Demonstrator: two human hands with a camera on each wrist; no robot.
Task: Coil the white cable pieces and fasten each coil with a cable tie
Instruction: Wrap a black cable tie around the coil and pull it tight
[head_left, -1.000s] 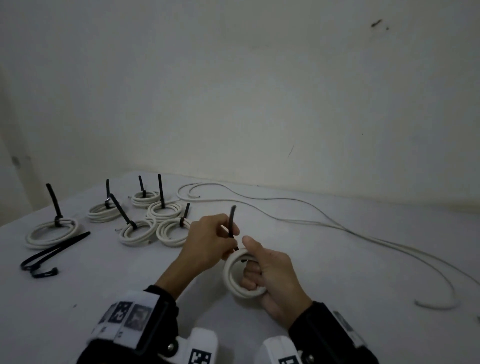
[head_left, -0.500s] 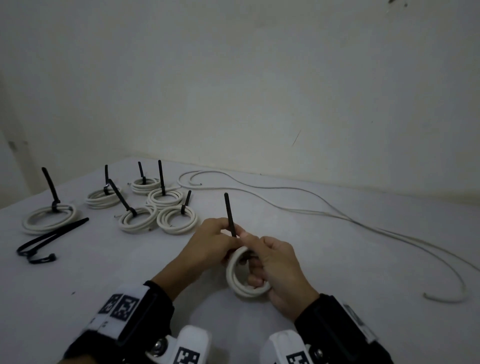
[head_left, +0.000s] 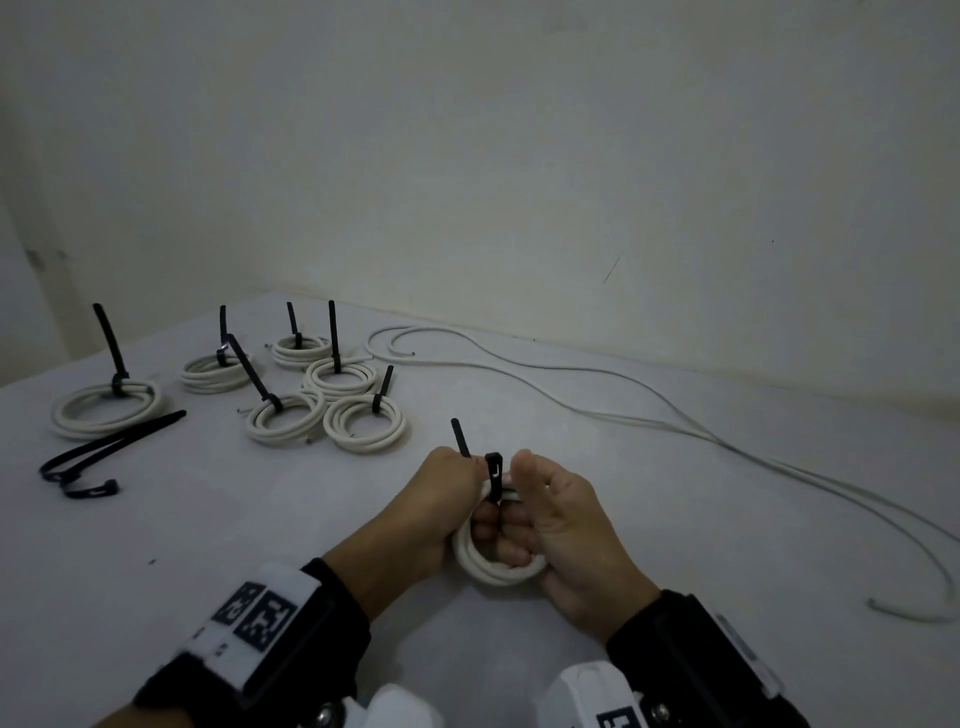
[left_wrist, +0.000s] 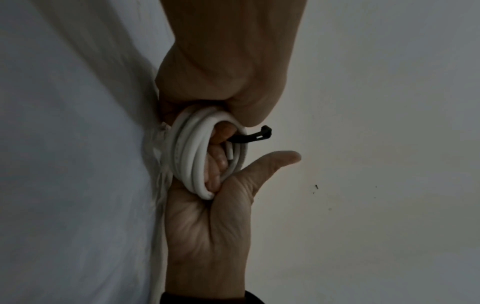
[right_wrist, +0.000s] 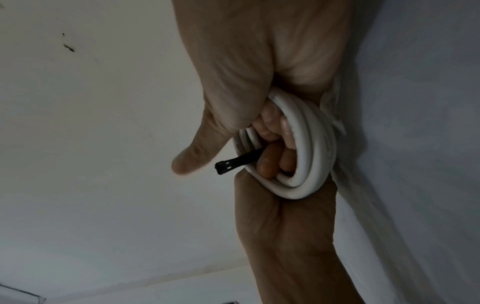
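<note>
1. Your left hand (head_left: 441, 499) and right hand (head_left: 571, 540) both grip the white coil (head_left: 498, 571) just above the table (head_left: 260, 545).
2. The black cable tie (head_left: 492, 475) passes through the coil, its ends unjoined.

White cable coil (head_left: 496, 569) upright on table, black cable tie (head_left: 492, 475) looped through.

Smooth white coil (head_left: 498, 569), matt table (head_left: 208, 519)

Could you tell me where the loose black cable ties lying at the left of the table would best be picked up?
Probably pinch the loose cable ties at the straight strap ends pointing toward the finished coils, coming from above: those ends lie flat on the table and close together, while the curled head ends splay apart.
</note>
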